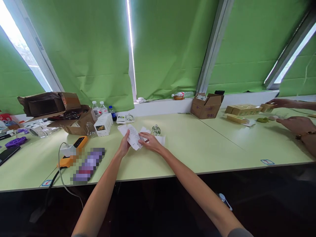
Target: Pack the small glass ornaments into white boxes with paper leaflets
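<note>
In front of me, a white piece of printed paper or thin card (133,137) is held tilted above the table. My left hand (124,143) grips its lower left edge, thumb on top. At its right side, my right hand (150,142) pinches the edge with bent fingers. Whether it is a leaflet or a flattened carton I cannot tell. Just beyond my right hand lies a small round, shiny, coiled-looking thing (156,130). Another white paper or card piece (161,140) lies partly hidden behind that hand.
White small boxes (103,125), bottles (95,108) and an open cardboard box (76,121) stand at back left. An orange power strip (80,143) and a blurred-out flat object (89,164) lie nearer. Rightward are another carton (206,107) and another person's hands (292,125) with yellowish boxes (243,109).
</note>
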Available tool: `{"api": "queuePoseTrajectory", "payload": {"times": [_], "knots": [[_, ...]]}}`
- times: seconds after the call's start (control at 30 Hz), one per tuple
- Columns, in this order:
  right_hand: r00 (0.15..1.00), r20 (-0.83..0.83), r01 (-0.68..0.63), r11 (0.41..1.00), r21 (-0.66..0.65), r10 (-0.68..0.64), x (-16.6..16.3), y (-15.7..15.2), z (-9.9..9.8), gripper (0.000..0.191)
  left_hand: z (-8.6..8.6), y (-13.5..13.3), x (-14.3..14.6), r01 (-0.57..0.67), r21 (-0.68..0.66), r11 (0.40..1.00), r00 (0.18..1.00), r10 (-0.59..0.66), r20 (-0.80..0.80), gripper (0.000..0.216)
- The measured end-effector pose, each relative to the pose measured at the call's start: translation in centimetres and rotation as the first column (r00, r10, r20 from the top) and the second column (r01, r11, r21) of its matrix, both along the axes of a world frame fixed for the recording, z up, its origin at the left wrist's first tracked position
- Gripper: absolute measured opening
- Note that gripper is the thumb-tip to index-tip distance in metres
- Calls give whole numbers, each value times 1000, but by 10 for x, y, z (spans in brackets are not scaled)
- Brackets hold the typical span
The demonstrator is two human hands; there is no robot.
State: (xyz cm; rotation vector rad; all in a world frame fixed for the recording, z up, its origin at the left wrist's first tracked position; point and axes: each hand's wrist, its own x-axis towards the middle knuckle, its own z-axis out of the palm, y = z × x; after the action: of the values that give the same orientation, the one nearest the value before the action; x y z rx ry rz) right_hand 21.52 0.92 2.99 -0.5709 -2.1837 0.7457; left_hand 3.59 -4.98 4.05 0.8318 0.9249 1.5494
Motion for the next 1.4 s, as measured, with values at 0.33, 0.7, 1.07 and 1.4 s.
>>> {"api": "queuePoseTrajectory", "payload": {"times": [0.33,0.7,1.07,1.4], "knots": [[998,60,-2,997,77,-2,-7,-7,-6,85,-2,-2,7,68,134,989,997,-62,-48,66],[998,16,-57,998,16,57,-6,-12,-5,78,-5,0,10,-91,102,991,972,110,-208,68],[992,-86,-100,988,-121,90,-4,-16,5,54,-6,2,2,-135,115,984,932,165,-323,66],[988,-96,108,985,-135,-121,-1,-3,-2,55,-9,7,-4,-278,158,948,904,313,-290,50]]}}
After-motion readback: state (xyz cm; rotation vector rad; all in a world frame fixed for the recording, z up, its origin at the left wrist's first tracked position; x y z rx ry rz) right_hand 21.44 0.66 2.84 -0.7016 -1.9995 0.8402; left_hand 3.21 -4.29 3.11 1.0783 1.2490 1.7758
